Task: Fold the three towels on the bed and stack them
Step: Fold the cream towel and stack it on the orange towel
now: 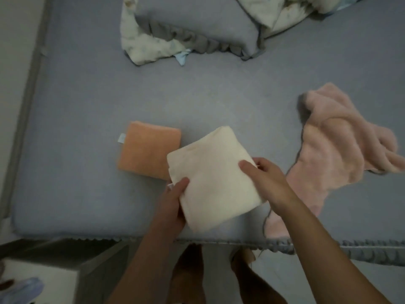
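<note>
A folded cream towel (pixel 211 178) is held near the bed's front edge, tilted, its far-left corner overlapping the folded orange towel (pixel 148 149) that lies flat on the grey sheet. My left hand (pixel 173 204) grips the cream towel's near-left edge, thumb on top. Gripping its right edge is my right hand (pixel 266 179), thumb also on top. A pink towel (pixel 333 150) lies crumpled and unfolded to the right, partly reaching the bed's front edge.
The grey bed sheet (pixel 87 95) fills most of the view. A grey pillow (pixel 197 20) and a rumpled pale quilt (pixel 144 44) lie at the far side. A ruffled bed skirt (pixel 361 249) runs along the front edge. A wall borders the left.
</note>
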